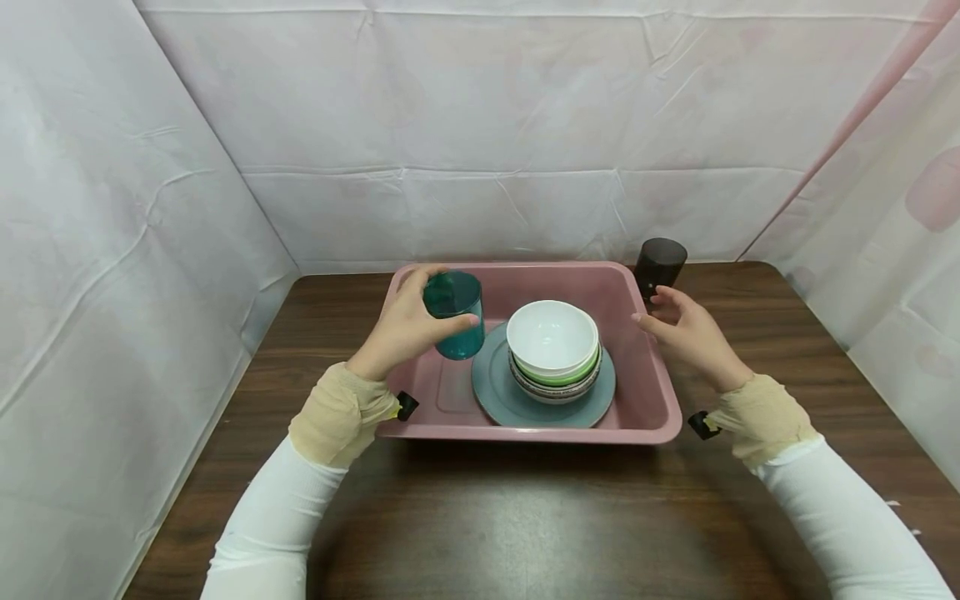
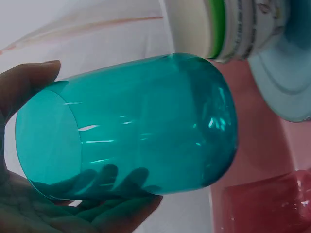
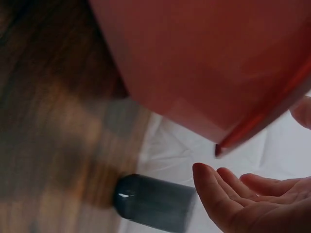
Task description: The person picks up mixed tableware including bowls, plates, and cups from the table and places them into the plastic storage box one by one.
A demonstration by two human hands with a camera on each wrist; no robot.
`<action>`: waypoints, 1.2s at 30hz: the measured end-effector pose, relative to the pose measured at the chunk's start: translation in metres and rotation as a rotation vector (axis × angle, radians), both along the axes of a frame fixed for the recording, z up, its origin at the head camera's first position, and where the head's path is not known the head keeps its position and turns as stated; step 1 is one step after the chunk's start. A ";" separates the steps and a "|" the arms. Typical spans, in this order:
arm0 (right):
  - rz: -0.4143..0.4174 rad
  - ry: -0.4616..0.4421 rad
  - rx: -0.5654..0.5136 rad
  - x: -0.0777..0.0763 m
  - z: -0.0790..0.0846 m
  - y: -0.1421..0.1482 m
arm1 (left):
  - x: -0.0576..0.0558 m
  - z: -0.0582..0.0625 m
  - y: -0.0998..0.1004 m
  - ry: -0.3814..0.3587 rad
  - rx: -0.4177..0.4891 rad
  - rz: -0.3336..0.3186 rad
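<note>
My left hand (image 1: 405, 332) grips a clear teal cup (image 1: 460, 339) between thumb and fingers, above the left part of a pink tub (image 1: 442, 396). In the left wrist view the cup (image 2: 141, 128) lies across the picture, fingers showing through it. My right hand (image 1: 697, 340) is at the tub's right rim, holding nothing, its fingers loosely bent and spread from the thumb. Just beyond those fingers a dark cup (image 1: 660, 262) stands on the table; the right wrist view also has this cup (image 3: 155, 201), near my fingertips.
Inside the tub, a stack of bowls, a white bowl (image 1: 552, 333) on top and a green one (image 1: 558, 380) below, sits on a blue-grey plate (image 1: 491, 383). The tub rests on a dark wooden table (image 1: 525, 517). White sheeting (image 1: 465, 125) hangs behind and at both sides.
</note>
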State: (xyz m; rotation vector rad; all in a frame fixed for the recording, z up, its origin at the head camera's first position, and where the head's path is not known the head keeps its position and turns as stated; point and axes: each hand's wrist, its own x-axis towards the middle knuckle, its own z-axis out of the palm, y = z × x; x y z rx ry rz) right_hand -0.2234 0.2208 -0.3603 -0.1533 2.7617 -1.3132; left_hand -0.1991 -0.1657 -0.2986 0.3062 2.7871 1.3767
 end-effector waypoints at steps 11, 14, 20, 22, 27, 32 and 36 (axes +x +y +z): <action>0.039 -0.070 0.027 -0.011 -0.020 -0.006 | -0.012 -0.017 0.004 -0.056 -0.166 -0.002; 0.037 -0.068 0.027 -0.012 -0.021 -0.007 | -0.013 -0.019 0.003 -0.059 -0.204 0.010; 0.039 -0.048 0.025 -0.011 -0.022 -0.007 | -0.018 -0.022 0.000 -0.078 -0.289 -0.016; 0.038 -0.050 0.020 -0.011 -0.022 -0.007 | -0.018 -0.024 0.000 -0.082 -0.322 -0.027; 0.035 -0.051 0.010 -0.011 -0.024 -0.007 | -0.019 -0.027 -0.002 -0.061 -0.384 -0.026; 0.035 -0.025 0.002 -0.009 -0.024 -0.007 | -0.021 -0.029 -0.006 -0.050 -0.440 -0.017; 0.034 -0.014 0.003 -0.008 -0.024 -0.007 | -0.021 -0.032 -0.010 -0.063 -0.473 -0.021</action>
